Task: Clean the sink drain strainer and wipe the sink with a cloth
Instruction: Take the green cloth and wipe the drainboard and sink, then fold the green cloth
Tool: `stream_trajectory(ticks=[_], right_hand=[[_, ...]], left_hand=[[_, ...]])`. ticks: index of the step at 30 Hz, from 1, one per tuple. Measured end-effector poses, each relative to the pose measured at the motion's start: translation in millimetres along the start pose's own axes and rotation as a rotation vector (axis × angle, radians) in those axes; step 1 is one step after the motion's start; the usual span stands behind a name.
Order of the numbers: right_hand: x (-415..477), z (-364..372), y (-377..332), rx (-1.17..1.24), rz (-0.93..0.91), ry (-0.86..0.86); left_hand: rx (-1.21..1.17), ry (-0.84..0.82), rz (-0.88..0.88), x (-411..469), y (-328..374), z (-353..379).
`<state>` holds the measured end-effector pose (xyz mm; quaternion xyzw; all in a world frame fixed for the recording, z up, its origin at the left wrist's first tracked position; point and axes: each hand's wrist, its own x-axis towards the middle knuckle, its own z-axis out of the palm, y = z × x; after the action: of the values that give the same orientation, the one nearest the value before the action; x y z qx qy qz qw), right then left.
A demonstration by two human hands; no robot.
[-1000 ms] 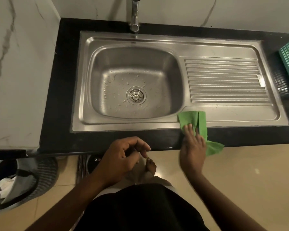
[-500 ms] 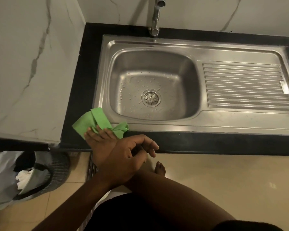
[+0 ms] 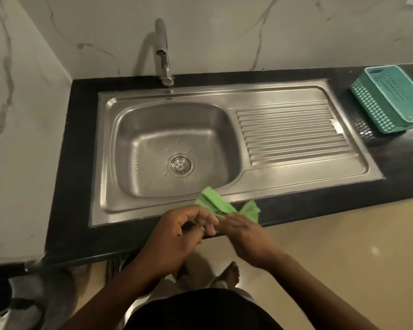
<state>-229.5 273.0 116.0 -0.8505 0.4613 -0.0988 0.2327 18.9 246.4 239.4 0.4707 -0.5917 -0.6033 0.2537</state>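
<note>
Head view: crumpled green cloth (image 3: 218, 204) pinched in right hand (image 3: 244, 232); left hand (image 3: 177, 236) loosely curled, empty

A brushed stainless-steel sink (image 3: 153, 208) with a dull satin sheen, its basin floor speckled with water droplets. A shiny metal drain strainer (image 3: 180, 165), perforated, sits in the basin floor. The steel drainboard (image 3: 291, 134) is ribbed with raised ridges. A polished chrome tap (image 3: 162, 51) reflects light. The countertop (image 3: 76, 163) is glossy black stone. The wall (image 3: 81, 32) is smooth white marble-look tile with grey veins. A soft, crumpled green cloth (image 3: 215, 202) looks matt. A teal plastic basket (image 3: 391, 98) has a moulded grid of holes. The floor (image 3: 355, 246) is glossy beige tile.
</note>
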Motion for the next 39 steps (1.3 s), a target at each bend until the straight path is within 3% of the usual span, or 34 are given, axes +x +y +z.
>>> stream_trajectory(ticks=[5,10,15,17,23,30,34,39], right_hand=[[-63.5,-35.2,71.8,-0.088,0.349,0.035],[-103.4,-68.8,125.7,-0.089,0.563,0.238],[-120.1,-72.8,118.6,-0.042,0.744,0.418],[-122.3,-67.7,101.8,0.112,0.757,0.454],[-122.6,-95.4,62.6,0.884,0.826,0.667],[-140.7,-145.7,71.4,1.749,0.607,0.803],[-156.8,-144.5,80.9,1.9,0.464,0.798],[-180.2,-143.9,91.4,1.769,0.537,0.833]], left_hand=[[0.031,-0.038,0.009,9.9,15.7,28.4],[0.053,-0.062,-0.002,14.1,20.1,56.3],[0.071,-0.074,0.007,21.0,22.0,87.3],[0.088,-0.076,0.003,28.1,22.7,100.9],[0.104,-0.028,-0.05,62.1,17.0,153.6],[0.06,-0.072,-0.189,112.8,24.2,214.0],[-0.184,-0.12,-0.277,135.3,34.8,246.7],[-0.266,-0.039,-0.176,153.5,47.4,279.9]])
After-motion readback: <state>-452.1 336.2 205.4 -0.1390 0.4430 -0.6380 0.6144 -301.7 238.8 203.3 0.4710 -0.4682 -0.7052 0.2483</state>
